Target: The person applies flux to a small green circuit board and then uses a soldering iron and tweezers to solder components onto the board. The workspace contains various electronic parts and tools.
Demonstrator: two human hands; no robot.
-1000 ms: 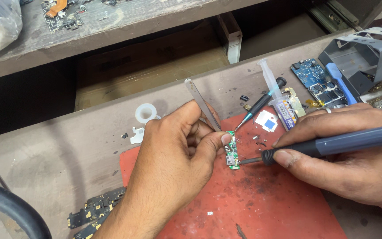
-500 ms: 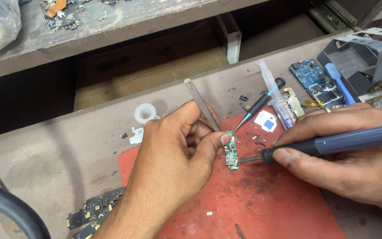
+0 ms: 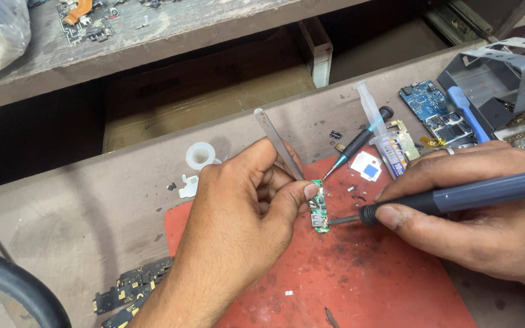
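My left hand (image 3: 238, 212) pinches silver tweezers (image 3: 276, 141) whose tips press a small green circuit board (image 3: 319, 212) against the red work mat (image 3: 360, 279). The tweezers' upper end sticks up past my fingers. My right hand (image 3: 475, 212) grips a blue soldering iron (image 3: 469, 194) like a pen. Its metal tip touches the lower right edge of the green board, near a silver connector.
A syringe (image 3: 377, 124) and a black screwdriver (image 3: 356, 144) lie behind the mat. A blue phone board (image 3: 435, 112) and a grey metal stand (image 3: 499, 73) sit at the far right. A white ring (image 3: 200, 155) and black board scraps (image 3: 130, 290) lie left. An open drawer gap runs behind the bench.
Both hands hold nearly the same pose. The iron's tip has stayed at the board's lower right edge with only a slight shift.
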